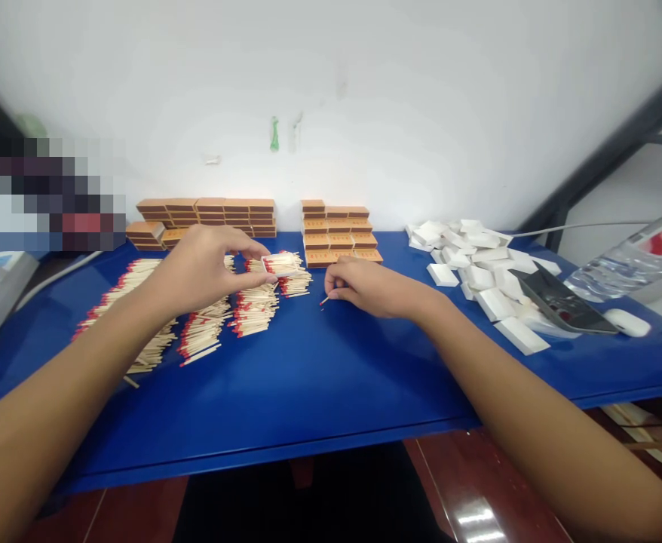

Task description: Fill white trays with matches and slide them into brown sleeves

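My left hand (209, 260) pinches a small white matchbox tray (283, 264) between thumb and fingers; the tray is filled with red-tipped matches and sits just above a small heap of more matches (294, 286). To its right, my right hand (362, 285) is closed, with a single match (325, 302) sticking out between thumb and finger, its red tip pointing down. Loose matches lie in several rows under and beside my left hand, including one pile (255, 309) close to it and another (203, 332) farther left.
Orange matchboxes stand in a left stack (206, 211) and a stepped right stack (336, 234) against the white wall. White empty trays (492, 302) are heaped on the blue table (308, 385). A dark flat device (560, 298), clear plastic wrapping (619, 264) and a white mouse-shaped object (628, 323) lie right.
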A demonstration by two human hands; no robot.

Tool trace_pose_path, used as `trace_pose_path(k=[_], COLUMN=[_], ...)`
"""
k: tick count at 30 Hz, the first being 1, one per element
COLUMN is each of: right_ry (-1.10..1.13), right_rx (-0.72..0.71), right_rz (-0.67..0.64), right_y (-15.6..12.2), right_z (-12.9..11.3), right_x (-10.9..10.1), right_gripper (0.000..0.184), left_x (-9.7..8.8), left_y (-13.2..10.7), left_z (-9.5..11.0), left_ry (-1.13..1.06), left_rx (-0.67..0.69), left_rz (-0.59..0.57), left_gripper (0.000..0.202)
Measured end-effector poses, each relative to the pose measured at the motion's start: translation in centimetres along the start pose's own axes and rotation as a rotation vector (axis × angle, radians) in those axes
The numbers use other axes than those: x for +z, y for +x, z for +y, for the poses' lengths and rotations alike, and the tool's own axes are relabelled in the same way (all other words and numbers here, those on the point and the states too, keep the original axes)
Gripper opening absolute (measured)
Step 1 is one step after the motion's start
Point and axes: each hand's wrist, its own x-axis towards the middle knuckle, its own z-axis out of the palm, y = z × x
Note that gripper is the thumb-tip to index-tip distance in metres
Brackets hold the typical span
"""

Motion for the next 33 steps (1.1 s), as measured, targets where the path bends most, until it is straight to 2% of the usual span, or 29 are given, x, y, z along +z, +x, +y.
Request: trace_pose_path(k=[7,13,17,26,30,33], right_ry=[0.06,0.069,0.076,0.089,0.113,0.149], right_rx=[-0.079,-0.113,-0.174,-0.097,-0.165,-0.211], right_rz=[0.125,0.157,0.195,0.119,0.262,0.376], right_y=[0.5,1.1,1.1,1.0,0.8,0.8], right_z=[-1.6,-1.9,-1.7,-1.6,-1.2,-1.5], right_x=[2.1,3.8,3.7,2.8,1.8,1.7], right_gripper=[0.011,0.011,0.006,0.011,0.01,0.009], left_x=[0.7,0.6,0.6,0.7,1.0,1.2], left_y=[0.0,-0.1,-0.1,-0.1,-0.1,-0.1], left_z=[-0.1,-0.3,-0.1,-0.5,-0.4,0.4], left_ry=[-0.001,0.016,0.018,0.002,0.002,-0.012], left_rx=[0.06,0.055,0.049,0.052,0.071,0.076], left_rz=[-0.023,-0.031,-0.029,-0.049,-0.044,-0.069], left_gripper=[0.039,0.037,0.038,0.04,0.038,0.041])
